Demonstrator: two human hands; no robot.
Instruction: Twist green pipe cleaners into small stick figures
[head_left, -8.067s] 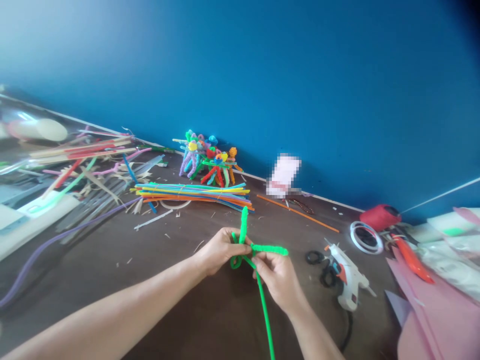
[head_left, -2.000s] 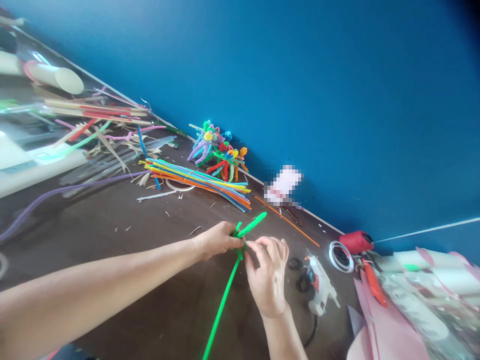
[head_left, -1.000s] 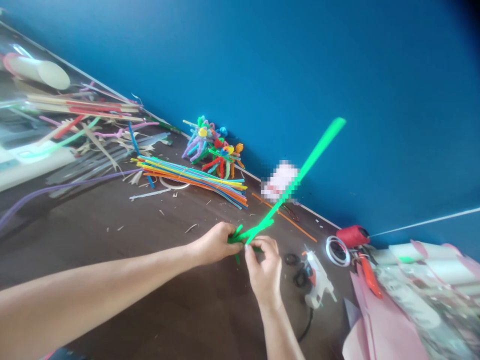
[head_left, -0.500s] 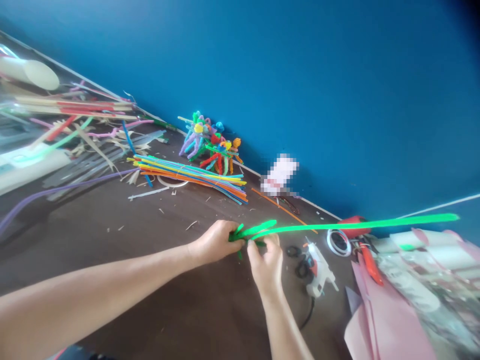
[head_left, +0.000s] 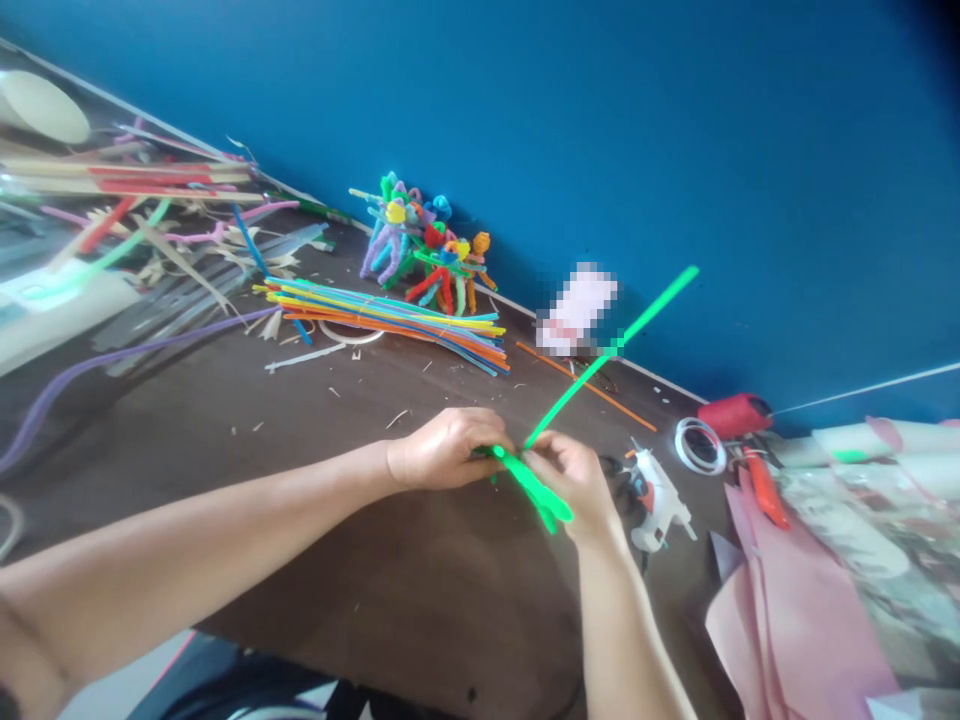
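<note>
Green pipe cleaners [head_left: 534, 487] are bent and bunched between my two hands over the dark table. My left hand [head_left: 454, 447] is closed on the bunch at its left end, the fingers partly covering it. My right hand [head_left: 574, 478] pinches the green fuzzy stems from the right, thumb and fingertips close to my left fingers. One long straight green stem [head_left: 611, 355] sticks up and to the right from between the hands. Folded loops hang down in front of my right palm. How the stems join is hidden by my fingers.
Behind my hands lies a bundle of coloured pipe cleaners [head_left: 390, 318], with small pipe-cleaner figures [head_left: 427, 245] by the blue wall. A glue gun [head_left: 660, 500], tape roll [head_left: 699, 447] and pink sheets [head_left: 795, 600] are at right. Sticks and scraps [head_left: 172, 190] clutter the left.
The long green stem has swung from pointing right to slanting up and right. The folded loops now point down and right. My right hand has turned and shifted a little right.
</note>
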